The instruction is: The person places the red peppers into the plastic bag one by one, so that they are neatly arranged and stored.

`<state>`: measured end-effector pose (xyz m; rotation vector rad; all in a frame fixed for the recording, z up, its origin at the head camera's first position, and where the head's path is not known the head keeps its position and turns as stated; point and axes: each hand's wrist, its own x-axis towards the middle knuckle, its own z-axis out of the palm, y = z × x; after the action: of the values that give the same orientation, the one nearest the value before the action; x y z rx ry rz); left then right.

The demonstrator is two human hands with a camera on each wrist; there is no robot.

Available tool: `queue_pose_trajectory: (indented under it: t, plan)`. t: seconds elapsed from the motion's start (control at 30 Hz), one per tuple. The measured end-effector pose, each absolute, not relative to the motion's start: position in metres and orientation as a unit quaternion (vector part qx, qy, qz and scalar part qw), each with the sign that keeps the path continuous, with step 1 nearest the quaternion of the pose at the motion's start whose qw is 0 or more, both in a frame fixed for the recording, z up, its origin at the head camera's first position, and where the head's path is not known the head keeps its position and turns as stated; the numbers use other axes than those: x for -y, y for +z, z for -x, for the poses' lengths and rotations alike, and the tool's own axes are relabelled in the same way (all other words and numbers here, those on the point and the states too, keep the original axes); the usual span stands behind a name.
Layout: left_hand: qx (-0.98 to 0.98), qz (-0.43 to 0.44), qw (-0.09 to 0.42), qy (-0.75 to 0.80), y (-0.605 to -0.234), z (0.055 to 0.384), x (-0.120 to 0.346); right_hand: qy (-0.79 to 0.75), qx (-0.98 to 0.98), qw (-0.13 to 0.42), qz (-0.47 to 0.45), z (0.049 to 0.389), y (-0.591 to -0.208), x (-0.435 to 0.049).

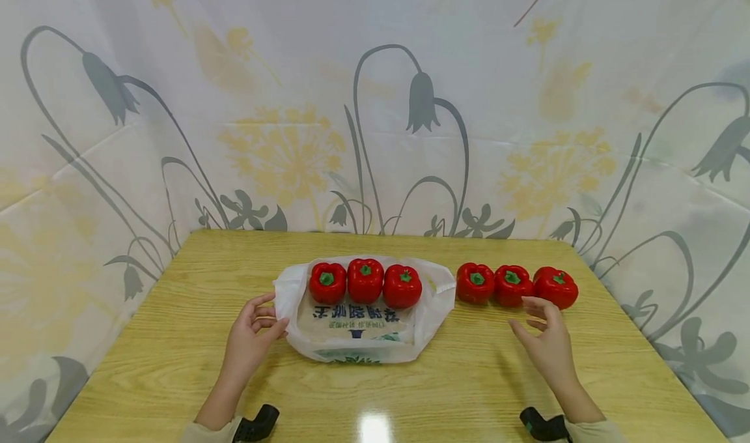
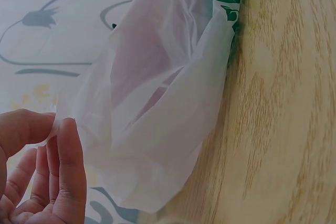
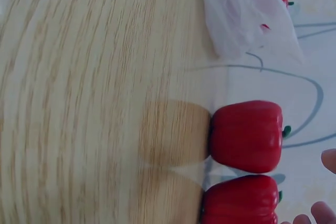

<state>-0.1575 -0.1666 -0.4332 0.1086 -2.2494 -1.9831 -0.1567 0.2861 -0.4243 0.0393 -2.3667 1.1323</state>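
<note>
A white plastic bag [image 1: 433, 319] with dark lettering and green print lies on the table, its mouth spread wide. Three red bell peppers [image 1: 365, 280] with green stems sit side by side in its back part. My left hand [image 1: 249, 335] is at the bag's left edge; in the left wrist view its thumb and forefinger pinch the thin film [image 2: 152, 103]. Right of the bag, three more red bell peppers [image 1: 512, 285] stand in a row. My right hand [image 1: 547, 342] hovers just in front of the rightmost two, fingers spread and holding nothing; only its fingertips [image 3: 323, 213] show in the right wrist view.
The wooden table [image 1: 445, 397] reaches back to a patterned cloth [image 1: 375, 137] with grey and yellow flowers, which also hangs along both sides. Black wrist devices [image 1: 256, 423] sit at both cuffs.
</note>
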Motion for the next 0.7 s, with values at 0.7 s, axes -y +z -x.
queue_pose_trajectory:
  t: [0.7]
  plan:
    - [0.746, -0.027, 0.078, -0.661, -0.434, 0.157, 0.166, 0.423, 0.859, 0.281, 0.058, 0.165, -0.427, -0.31]
